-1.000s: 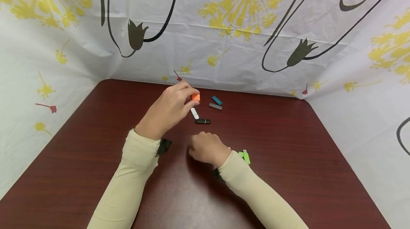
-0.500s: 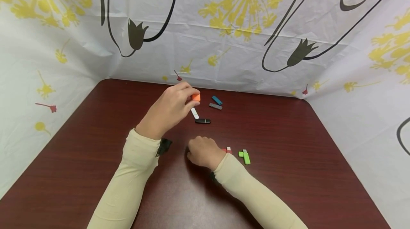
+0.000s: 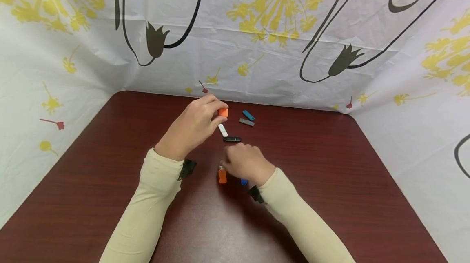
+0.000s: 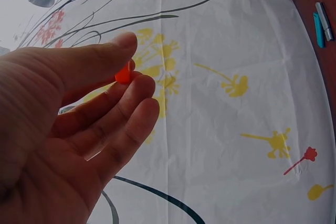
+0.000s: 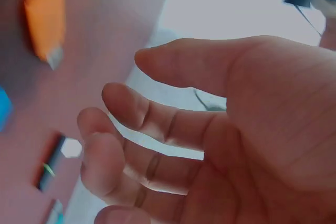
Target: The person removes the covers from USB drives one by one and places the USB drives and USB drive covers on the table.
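My left hand (image 3: 194,126) is raised at the table's left-centre, pinching a small orange cap (image 3: 223,112) between thumb and fingers. The left wrist view shows the same cap (image 4: 123,73) at the fingertips. My right hand (image 3: 246,163) hovers just right of an orange USB stick (image 3: 222,175) lying with its metal plug uncovered. In the right wrist view its fingers (image 5: 178,124) are loosely bent with nothing between them, apart from the orange stick (image 5: 46,17). A blue USB stick (image 3: 244,181) shows partly beneath the right wrist.
Beyond the hands lie a white USB stick (image 3: 222,130), a black one (image 3: 232,139), a grey one (image 3: 247,122) and a teal one (image 3: 248,115). A patterned white sheet (image 3: 235,50) walls the dark red table (image 3: 312,152) at the back and sides.
My right hand has lifted away from the table and shifted right, uncovering the orange stick and part of the blue one. Its sleeve now hides the red and green sticks. The left hand stays put.
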{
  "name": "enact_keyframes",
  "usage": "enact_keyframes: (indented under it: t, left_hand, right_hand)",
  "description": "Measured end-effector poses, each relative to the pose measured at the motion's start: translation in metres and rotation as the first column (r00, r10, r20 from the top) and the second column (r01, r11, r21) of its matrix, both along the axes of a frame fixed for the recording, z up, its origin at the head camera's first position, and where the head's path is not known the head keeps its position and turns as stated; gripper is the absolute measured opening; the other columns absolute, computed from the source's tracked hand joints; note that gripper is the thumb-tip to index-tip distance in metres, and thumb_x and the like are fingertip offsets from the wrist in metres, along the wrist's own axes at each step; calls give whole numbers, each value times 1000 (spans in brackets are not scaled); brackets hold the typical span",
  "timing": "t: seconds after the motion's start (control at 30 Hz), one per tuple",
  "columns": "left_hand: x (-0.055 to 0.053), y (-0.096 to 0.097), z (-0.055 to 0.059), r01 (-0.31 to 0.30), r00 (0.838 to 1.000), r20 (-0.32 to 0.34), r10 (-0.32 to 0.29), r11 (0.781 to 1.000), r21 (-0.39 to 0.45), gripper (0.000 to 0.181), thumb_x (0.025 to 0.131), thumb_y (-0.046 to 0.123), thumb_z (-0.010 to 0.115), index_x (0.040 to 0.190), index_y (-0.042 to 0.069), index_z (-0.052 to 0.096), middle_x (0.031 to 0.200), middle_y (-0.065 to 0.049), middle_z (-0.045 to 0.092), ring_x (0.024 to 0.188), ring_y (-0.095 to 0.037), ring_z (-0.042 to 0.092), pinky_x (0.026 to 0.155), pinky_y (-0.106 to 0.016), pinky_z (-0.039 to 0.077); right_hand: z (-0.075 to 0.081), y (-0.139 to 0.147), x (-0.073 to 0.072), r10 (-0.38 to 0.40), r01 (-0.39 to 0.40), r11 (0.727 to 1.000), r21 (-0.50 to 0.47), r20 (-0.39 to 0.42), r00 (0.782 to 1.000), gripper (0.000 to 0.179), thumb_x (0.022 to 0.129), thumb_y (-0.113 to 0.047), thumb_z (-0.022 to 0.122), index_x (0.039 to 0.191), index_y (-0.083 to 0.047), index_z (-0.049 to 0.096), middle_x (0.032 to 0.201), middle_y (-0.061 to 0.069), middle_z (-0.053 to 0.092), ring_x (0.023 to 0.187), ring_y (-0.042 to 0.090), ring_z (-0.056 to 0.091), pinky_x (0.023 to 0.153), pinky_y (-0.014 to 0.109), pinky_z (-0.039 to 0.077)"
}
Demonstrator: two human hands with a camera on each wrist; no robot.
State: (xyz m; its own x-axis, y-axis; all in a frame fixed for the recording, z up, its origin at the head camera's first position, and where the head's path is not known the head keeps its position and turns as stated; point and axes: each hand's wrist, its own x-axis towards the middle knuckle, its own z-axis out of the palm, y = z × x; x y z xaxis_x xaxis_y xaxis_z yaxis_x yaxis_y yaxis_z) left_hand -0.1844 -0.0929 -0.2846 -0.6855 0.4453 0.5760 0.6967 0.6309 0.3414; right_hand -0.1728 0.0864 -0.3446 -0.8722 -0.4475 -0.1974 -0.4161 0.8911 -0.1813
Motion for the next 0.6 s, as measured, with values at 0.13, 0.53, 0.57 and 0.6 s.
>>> enact_keyframes:
  t: [0.13, 0.53, 0.57, 0.6]
  left_hand:
    - [-1, 1, -2, -8, 999, 42, 9, 1000, -23, 23, 99, 6, 79, 119, -3, 77, 110, -14, 71, 90, -25, 67, 83, -34, 61]
    - [-3, 5, -15, -9, 981, 189, 51, 976, -219, 23, 98, 5, 79, 119, -2, 74, 111, -13, 73, 100, -27, 70, 89, -36, 64]
    - [-4, 6, -16, -3, 975, 215, 55, 972, -236, 23, 99, 5, 79, 120, -3, 74, 110, -13, 74, 99, -27, 71, 88, -35, 64]
    - [-4, 6, -18, 4, 969, 241, 58, 968, -251, 23, 99, 5, 78, 120, -3, 74, 109, -12, 75, 98, -25, 72, 87, -35, 64]
  right_hand:
    - [20, 16, -4, -49, 47, 997, -55, -42, 998, 30, 108, -35, 68, 84, -16, 62, 72, 0, 59, 64, 18, 60, 59, 37, 48]
    - [54, 62, -11, -141, 121, 978, -172, -106, 984, 21, 107, -33, 68, 100, -13, 71, 76, -1, 65, 65, 16, 60, 61, 35, 49]
    - [55, 64, -11, -147, 126, 977, -173, -110, 983, 22, 107, -33, 68, 100, -13, 70, 76, -1, 64, 66, 16, 60, 61, 35, 49]
    - [57, 67, -11, -152, 131, 976, -176, -113, 982, 22, 107, -33, 67, 99, -13, 70, 76, 0, 64, 66, 17, 59, 61, 35, 49]
